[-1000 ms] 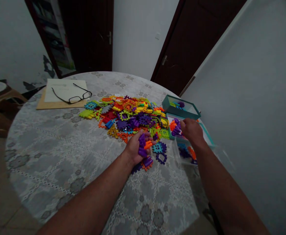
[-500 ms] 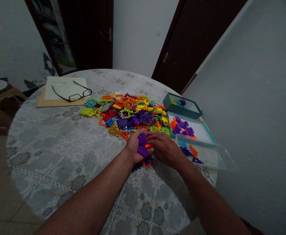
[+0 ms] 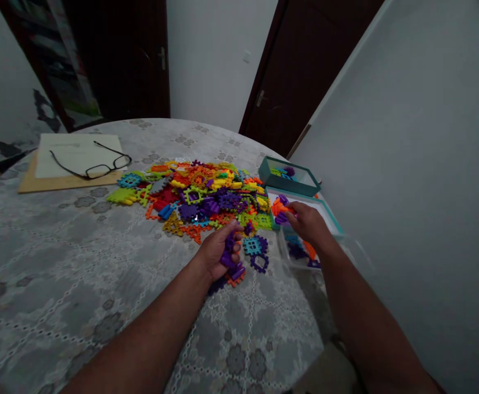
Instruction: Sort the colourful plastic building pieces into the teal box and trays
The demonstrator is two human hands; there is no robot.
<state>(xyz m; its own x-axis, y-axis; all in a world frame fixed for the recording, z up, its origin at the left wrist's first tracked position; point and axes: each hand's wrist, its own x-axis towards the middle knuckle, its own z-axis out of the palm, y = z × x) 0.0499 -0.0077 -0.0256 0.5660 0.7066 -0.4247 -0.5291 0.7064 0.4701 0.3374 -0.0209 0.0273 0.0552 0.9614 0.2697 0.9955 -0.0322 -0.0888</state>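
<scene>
My left hand (image 3: pixel 219 253) is curled palm-up around several purple plastic building pieces (image 3: pixel 228 257). It hovers low over the table, at the near edge of a heap of colourful interlocking plastic pieces (image 3: pixel 206 191). Just below its fingers lie a purple tube-like piece (image 3: pixel 236 271) and an orange piece (image 3: pixel 236 280). My right hand (image 3: pixel 305 220) is over the teal-edged white tray (image 3: pixel 329 210), its fingers closed on an orange piece (image 3: pixel 289 210) among the orange and purple pieces there. The fingertips partly overlap those pieces.
Behind the tray stands a teal box (image 3: pixel 290 178) with a few pieces inside. A clear plastic container (image 3: pixel 300 267) with blue, purple and orange pieces is under my right forearm. A light blue square piece (image 3: pixel 252 245) lies between. Glasses (image 3: pixel 98 171) rest on paper at left.
My right hand has left my left palm and moved right to the tray, taking an orange piece. The left fingers have curled further round the purple pieces. The whole view has shifted.
</scene>
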